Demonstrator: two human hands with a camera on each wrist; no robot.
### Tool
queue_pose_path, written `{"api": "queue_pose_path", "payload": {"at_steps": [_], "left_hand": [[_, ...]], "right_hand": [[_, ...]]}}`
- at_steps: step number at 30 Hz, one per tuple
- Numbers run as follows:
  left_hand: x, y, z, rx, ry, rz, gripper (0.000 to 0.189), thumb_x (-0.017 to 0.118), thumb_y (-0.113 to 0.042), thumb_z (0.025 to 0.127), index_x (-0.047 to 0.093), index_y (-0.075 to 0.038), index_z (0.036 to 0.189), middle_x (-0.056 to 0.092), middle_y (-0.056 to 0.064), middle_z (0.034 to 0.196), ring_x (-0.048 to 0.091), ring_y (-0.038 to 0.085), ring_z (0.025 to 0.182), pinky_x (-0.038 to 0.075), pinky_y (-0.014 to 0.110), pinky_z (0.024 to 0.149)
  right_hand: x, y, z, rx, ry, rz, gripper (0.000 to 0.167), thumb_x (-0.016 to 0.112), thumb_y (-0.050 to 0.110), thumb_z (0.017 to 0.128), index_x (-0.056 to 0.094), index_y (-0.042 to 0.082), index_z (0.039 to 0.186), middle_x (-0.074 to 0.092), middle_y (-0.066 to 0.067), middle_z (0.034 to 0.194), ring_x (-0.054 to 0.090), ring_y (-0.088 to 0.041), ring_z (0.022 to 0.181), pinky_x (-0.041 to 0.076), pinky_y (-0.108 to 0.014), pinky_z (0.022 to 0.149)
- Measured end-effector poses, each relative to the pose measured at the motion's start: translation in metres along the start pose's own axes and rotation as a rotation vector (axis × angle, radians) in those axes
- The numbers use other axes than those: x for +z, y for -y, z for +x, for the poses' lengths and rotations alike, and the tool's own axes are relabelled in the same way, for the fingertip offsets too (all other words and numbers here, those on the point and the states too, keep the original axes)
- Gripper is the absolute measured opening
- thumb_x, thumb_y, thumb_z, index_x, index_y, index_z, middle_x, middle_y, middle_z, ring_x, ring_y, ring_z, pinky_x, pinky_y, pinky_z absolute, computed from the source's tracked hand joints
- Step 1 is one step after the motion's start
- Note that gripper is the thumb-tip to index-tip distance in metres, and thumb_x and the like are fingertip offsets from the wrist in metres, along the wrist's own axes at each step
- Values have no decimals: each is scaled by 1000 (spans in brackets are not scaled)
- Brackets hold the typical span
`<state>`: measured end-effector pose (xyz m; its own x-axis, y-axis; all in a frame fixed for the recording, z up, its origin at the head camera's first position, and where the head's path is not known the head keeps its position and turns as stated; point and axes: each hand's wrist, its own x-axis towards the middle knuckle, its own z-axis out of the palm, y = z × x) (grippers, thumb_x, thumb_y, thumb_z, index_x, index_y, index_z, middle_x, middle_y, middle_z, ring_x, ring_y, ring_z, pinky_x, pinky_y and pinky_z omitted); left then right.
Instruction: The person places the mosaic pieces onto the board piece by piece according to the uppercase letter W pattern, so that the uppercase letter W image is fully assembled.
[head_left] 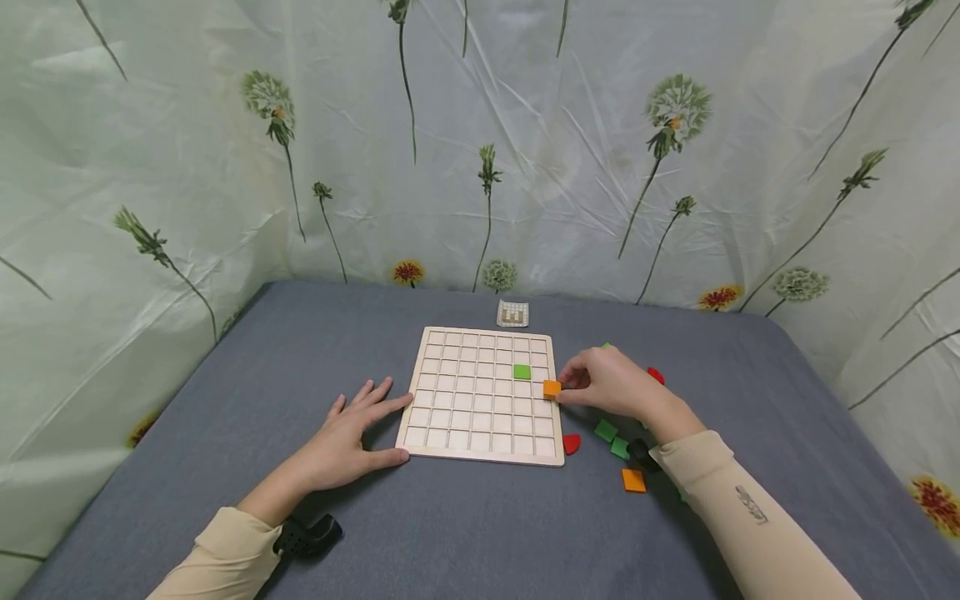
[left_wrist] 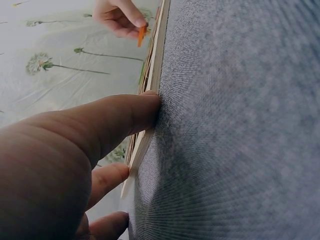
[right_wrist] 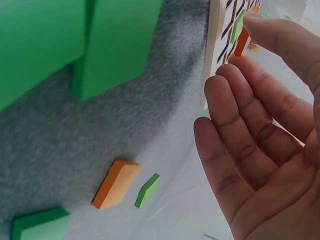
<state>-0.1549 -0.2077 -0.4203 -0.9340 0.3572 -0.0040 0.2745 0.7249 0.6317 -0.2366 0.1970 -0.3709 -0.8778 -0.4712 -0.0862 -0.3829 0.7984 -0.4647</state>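
Head view shows a pale gridded board (head_left: pixel 468 392) lying flat on the table (head_left: pixel 390 525), with work on it looking barely begun. Just one piece, a green square (head_left: pixel 522 372), sits on the grid, in the right half of the board toward its far edge; the other cells in sight are bare.

The right grip (head_left: pixel 617 383) is pinching an orange square (head_left: pixel 552 390) between thumb and fingers at the right edge of the board. Whether that piece touches the board I cannot tell, but it does not look set into a cell yet, so I would count it as the second piece, under way.

The left grip (head_left: pixel 345 442) grasps nothing: its fingers are spread, with thumb and forefinger touching the left edge of the board, probably to steady it.

Plenty seems left to place. Right of the board lie a red piece (head_left: pixel 572 443) close by its near corner, two green pieces (head_left: pixel 606 431), a loose orange tile (head_left: pixel 633 481) and, farther out, another red piece (head_left: pixel 656 376) partly hidden by the arm. Beyond the far edge of the board is a small patterned card (head_left: pixel 513 313), its marks too small to read.
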Motion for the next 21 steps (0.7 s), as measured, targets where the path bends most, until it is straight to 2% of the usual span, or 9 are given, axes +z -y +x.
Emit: {"api": "queue_pose_path", "payload": {"at_steps": [12,21], "left_hand": [[-1,0,-1,14,-2,-8,80,87,-42,89,55,-21,159,30,24,175,16,54,164,2,80,123],[-1,1,-2,19,-12,-17,80,88,-42,89,55,-20,159,30,23,175,16,54,164,2,80,123]], "right_hand": [[8,8,12,-77,21,27,16,86,21,92,81,8,100,78,2,88,68,-6,78,60,-27,74],[13,16,22,-70,43,3,16,86,20,92,81,8,101,78,2,90,68,-7,81,60,-29,78]]}}
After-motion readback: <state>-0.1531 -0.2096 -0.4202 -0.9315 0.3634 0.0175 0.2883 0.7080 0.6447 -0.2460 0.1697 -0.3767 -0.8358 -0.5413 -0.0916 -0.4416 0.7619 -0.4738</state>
